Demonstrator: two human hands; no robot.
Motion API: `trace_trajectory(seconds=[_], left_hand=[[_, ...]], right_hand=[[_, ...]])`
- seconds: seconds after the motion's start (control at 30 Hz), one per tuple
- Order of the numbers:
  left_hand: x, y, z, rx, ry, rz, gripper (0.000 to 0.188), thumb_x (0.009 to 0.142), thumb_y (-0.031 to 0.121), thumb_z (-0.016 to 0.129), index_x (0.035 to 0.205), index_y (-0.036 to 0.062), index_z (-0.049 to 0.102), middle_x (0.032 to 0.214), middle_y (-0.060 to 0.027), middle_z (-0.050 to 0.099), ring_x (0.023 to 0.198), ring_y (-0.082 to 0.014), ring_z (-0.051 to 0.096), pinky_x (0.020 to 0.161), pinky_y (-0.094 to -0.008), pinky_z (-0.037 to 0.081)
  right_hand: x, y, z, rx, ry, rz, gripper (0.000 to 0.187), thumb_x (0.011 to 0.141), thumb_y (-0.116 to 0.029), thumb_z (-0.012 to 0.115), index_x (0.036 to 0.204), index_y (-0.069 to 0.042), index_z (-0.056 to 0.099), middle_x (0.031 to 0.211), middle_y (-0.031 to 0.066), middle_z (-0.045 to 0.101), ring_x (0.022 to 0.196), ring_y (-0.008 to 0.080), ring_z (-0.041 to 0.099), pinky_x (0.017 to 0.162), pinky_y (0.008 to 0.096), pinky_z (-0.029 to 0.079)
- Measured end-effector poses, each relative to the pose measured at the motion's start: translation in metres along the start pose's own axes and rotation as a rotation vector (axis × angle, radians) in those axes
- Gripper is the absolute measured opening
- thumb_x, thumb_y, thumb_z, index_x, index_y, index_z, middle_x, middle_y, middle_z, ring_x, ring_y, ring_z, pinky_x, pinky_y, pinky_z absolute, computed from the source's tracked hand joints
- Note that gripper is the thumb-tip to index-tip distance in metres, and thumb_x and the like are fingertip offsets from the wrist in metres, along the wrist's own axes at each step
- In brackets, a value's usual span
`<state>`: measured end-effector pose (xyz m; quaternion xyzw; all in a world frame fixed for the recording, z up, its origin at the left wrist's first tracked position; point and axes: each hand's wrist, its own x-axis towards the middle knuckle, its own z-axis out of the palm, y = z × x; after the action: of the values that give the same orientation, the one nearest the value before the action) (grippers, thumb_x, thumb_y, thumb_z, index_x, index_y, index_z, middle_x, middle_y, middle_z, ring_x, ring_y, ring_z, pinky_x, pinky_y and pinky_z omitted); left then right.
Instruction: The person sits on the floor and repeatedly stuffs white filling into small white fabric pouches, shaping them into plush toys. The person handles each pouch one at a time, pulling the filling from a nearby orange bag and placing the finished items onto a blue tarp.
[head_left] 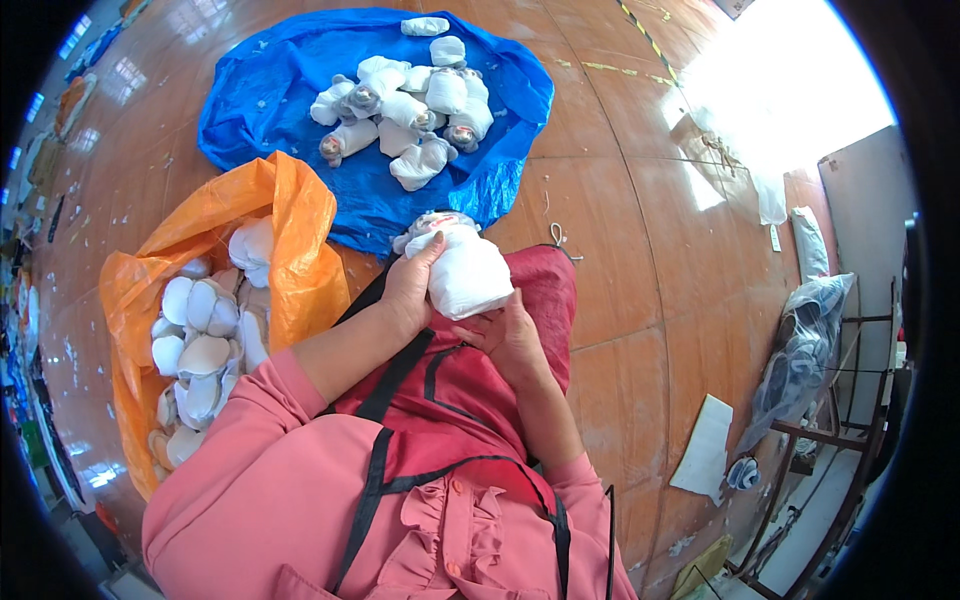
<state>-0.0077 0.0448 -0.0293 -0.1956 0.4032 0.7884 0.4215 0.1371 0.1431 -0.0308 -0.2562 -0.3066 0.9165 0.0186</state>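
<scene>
A plump white cloth-like bundle (470, 272) with a greyish, see-through gathered end is held above my lap. My left hand (408, 283) grips its left side, the thumb lying along the top. At the bundle's lower right edge, my right hand (505, 338) supports it from beneath, thumb pressed to the corner. Ahead, several similar white bundles (445, 92) lie heaped on a blue plastic sheet (270, 95). To my left, an open orange woven sack (305, 215) contains many white and beige cup-shaped pads (203, 355).
Brown floor panels (600, 220) surround me, with scraps scattered about. On the right are a metal frame (850, 440), a clear plastic bag (800, 345) with dark contents, a white sheet piece (703, 447) and a small roll (743, 473). Yellow-black tape (648, 40) marks the far floor.
</scene>
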Motion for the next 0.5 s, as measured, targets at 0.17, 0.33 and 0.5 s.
trace_trajectory(seconds=[0.17, 0.33, 0.5], left_hand=[[0.004, -0.01, -0.006, 0.209, 0.009, 0.305, 0.046, 0.092, 0.026, 0.068, 0.13, 0.0041, 0.053, 0.119, -0.0117, 0.064, 0.104, -0.0266, 0.065, 0.088, -0.0416, 0.054], [0.017, -0.006, -0.011, -0.103, -0.069, -0.104, 0.046, 0.095, 0.027, 0.063, 0.134, 0.008, 0.048, 0.126, -0.0131, 0.06, 0.111, -0.0313, 0.062, 0.096, -0.0484, 0.05], [0.01, 0.006, -0.003, -0.143, -0.193, -0.155, 0.042, 0.101, 0.036, 0.047, 0.138, 0.0141, 0.044, 0.133, -0.0112, 0.056, 0.12, -0.0317, 0.058, 0.1, -0.0501, 0.049]], right_hand=[[0.026, 0.02, 0.008, 0.093, 0.092, -0.066, 0.043, 0.098, -0.02, 0.058, 0.136, -0.007, 0.044, 0.13, 0.0083, 0.057, 0.115, 0.0251, 0.059, 0.094, 0.042, 0.053], [0.025, 0.024, 0.007, 0.116, 0.092, -0.261, 0.032, 0.099, -0.009, 0.053, 0.131, -0.005, 0.048, 0.122, 0.0107, 0.061, 0.108, 0.0242, 0.063, 0.089, 0.0406, 0.056], [0.01, 0.016, -0.005, 0.227, -0.099, -0.295, 0.017, 0.101, -0.013, 0.051, 0.117, -0.005, 0.054, 0.108, 0.0104, 0.063, 0.098, 0.0193, 0.064, 0.082, 0.0351, 0.057]])
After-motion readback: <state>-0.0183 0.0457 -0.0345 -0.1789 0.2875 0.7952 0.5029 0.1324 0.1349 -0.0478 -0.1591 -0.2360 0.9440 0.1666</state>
